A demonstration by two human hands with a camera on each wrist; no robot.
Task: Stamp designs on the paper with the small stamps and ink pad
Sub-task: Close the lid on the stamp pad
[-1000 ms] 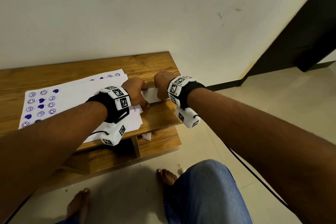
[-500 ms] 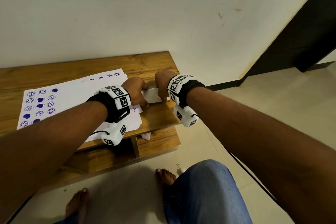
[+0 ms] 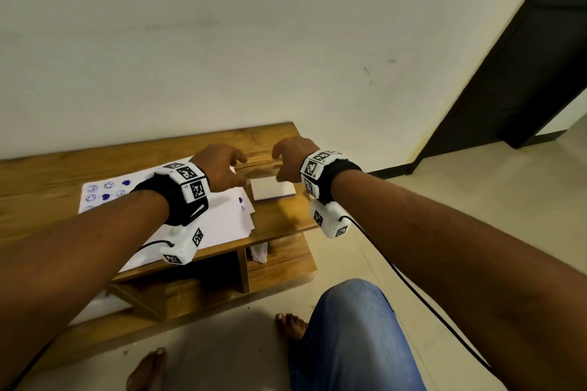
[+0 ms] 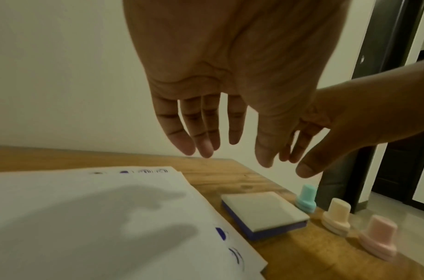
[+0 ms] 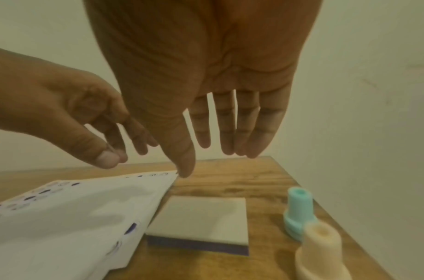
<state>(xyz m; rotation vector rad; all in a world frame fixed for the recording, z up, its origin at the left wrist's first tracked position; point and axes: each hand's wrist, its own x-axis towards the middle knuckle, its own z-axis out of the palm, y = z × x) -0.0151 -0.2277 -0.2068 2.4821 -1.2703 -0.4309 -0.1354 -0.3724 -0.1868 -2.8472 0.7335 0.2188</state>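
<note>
Left hand: the left hand (image 4: 220, 75) hangs above the table near the sheets' right edge, fingers (image 4: 201, 132) loosely spread and pointing down, holding nothing.
Right hand: the right hand (image 5: 206, 66) hangs over the ink pad, fingers (image 5: 230, 123) straight and relaxed, thumb tip close to the far corner of the paper, nothing in its grasp.
Ink pad: the flat rectangular ink pad with a white lid and dark blue base (image 5: 201, 219) lies closed on the wooden table (image 3: 279, 216), just beside the right edge of the paper; whether they touch cannot be told. In the head view its long axis runs left to right, roughly along the table's front edge.
Paper: the stack of white paper sheets with blue stamped smileys and hearts (image 3: 222, 219) lies flat on the table, left of the pad, its prints gathered at the left end and a few near the right edge.
Stamps: three small knob-handled plastic stamps stand upright in a row right of the pad: a teal stamp (image 4: 306, 199) nearest the wall, a cream stamp (image 4: 336, 217) in the middle, a pink stamp (image 4: 378, 236) nearest the front edge.
Lower shelf: a crumpled white scrap (image 3: 259, 252) sits on the shelf under the tabletop.
</note>
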